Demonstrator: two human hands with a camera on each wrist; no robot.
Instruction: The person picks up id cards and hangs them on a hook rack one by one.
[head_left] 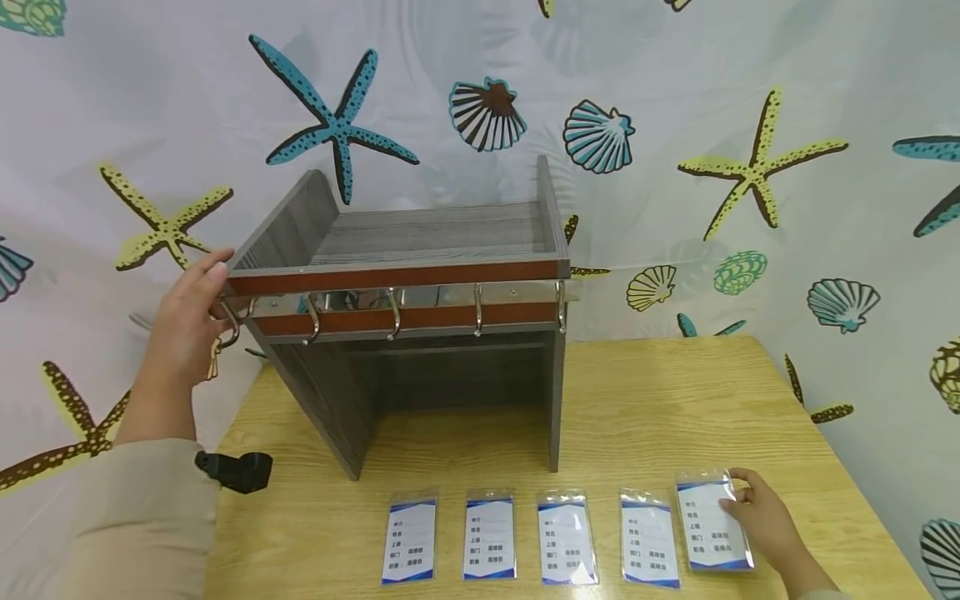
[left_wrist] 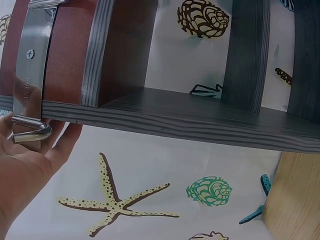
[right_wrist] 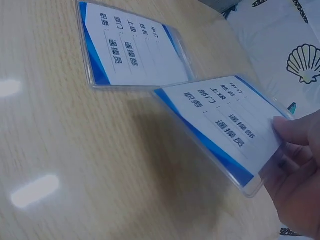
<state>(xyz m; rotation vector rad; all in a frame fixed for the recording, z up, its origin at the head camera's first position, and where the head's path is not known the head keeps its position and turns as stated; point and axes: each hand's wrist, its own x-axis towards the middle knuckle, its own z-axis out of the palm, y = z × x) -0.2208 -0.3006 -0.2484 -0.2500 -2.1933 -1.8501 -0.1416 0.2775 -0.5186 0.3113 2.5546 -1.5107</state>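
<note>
A grey wooden shelf (head_left: 435,229) stands on the table, with a metal hook rail (head_left: 442,296) along its reddish front. My left hand (head_left: 187,312) grips the shelf's left front corner beside the end hook (left_wrist: 32,131); in the left wrist view its fingers lie against the side board. On the right, my right hand (head_left: 765,517) pinches a clear-sleeved ID badge (right_wrist: 225,127) by its edge, thumb on its printed face. The badge is tilted and partly raised, its shadow on the wood. Close by lies another badge (right_wrist: 132,47); further badges (head_left: 566,537) form a row in front of the shelf.
The wooden table (head_left: 675,400) bears everything. A small black object (head_left: 236,471) shows beside my left sleeve. Behind and around hangs a white curtain (head_left: 675,75) printed with starfish and shells. The shelf's side boards reach toward the table front.
</note>
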